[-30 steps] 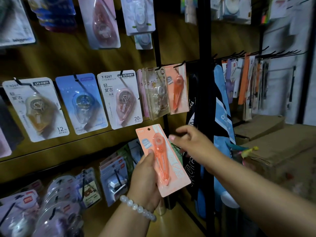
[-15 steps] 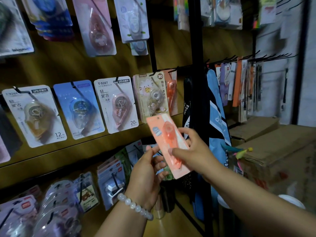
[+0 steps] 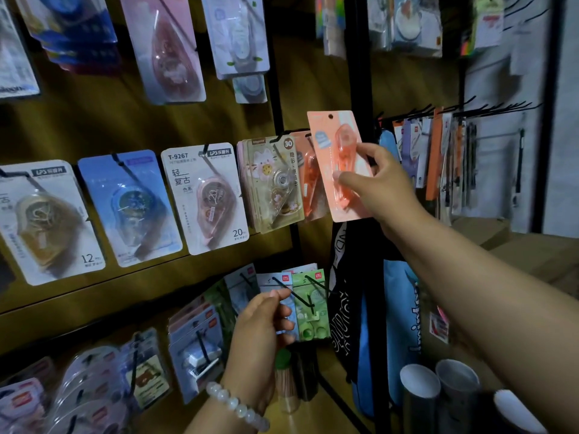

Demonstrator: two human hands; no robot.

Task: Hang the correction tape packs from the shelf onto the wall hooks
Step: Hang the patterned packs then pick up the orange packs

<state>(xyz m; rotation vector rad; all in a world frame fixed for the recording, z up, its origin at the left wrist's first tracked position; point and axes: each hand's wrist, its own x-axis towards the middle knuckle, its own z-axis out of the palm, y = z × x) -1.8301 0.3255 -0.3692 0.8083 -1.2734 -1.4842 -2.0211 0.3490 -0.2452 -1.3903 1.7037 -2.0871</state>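
Note:
My right hand pinches an orange correction tape pack by its blister and holds it upright against the wall display. Its hang hole is at the top, slightly above and to the right of the black wall hook, which carries matching orange packs behind a cream cat-print pack. My left hand, with a bead bracelet on the wrist, hangs lower with loosely curled fingers and holds nothing. It is in front of the green and blue packs on the lower hooks.
Rows of other tape packs hang across the brown wall panel. A black upright post stands just right of the orange pack, with blue and black bags behind it. Cardboard boxes sit at right and grey tubes at the bottom right.
My right hand took the orange pack from my left hand and lifted it up and right to the hook row. My left hand let go and stayed low.

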